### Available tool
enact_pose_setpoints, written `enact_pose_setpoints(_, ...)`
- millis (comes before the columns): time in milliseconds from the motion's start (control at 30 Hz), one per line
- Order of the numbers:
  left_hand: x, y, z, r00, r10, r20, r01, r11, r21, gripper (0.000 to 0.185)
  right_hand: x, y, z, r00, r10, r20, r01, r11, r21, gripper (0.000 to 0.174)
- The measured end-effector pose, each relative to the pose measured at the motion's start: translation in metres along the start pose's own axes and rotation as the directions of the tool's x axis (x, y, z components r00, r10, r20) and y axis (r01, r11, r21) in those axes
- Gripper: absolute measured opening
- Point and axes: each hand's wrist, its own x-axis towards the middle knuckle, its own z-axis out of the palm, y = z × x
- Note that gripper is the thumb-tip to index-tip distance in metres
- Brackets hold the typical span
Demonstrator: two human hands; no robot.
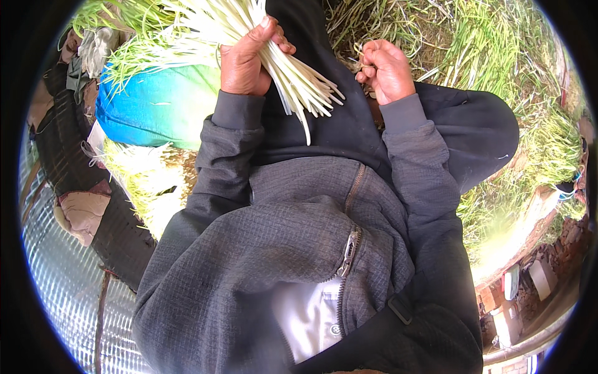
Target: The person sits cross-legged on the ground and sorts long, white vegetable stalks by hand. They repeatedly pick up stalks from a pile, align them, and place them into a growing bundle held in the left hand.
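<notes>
My left hand grips a bundle of long green-and-white leafy stalks around its pale part. The white ends point down to the right over my dark trousers, and the green leaves run towards the top left. My right hand is held apart from the bundle, to its right. Its thumb and fingers pinch a thin yellowish strand, which looks like a stalk or a tie. Beneath the leaves on the left is a blue plastic-covered bulk.
More stalks are piled at the lower left. Loose green leaves cover the ground at the right. Far left are a dark cloth or mat, a grey glove or rag and translucent ribbed sheeting. Bricks show at the lower right.
</notes>
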Motion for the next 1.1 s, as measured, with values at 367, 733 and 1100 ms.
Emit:
enact_pose_setpoints(367,0.001,-0.004,-0.008,0.996,0.005,0.091,0.003,0.997,-0.081,0.028,-0.037,-0.005,0.037,0.889,-0.154,0.431,0.410,0.689,-0.597,0.010)
enact_pose_setpoints(733,0.001,-0.004,-0.003,0.997,0.025,0.073,-0.026,1.000,0.016,0.029,-0.031,0.002,0.047,0.919,-0.123,0.376,0.348,0.701,-0.623,0.012)
enact_pose_setpoints(1100,-0.001,-0.001,0.000,0.999,-0.011,0.031,0.010,1.000,0.025,0.026,-0.025,0.003,0.042,0.871,-0.324,0.369,0.491,0.562,-0.665,0.008)
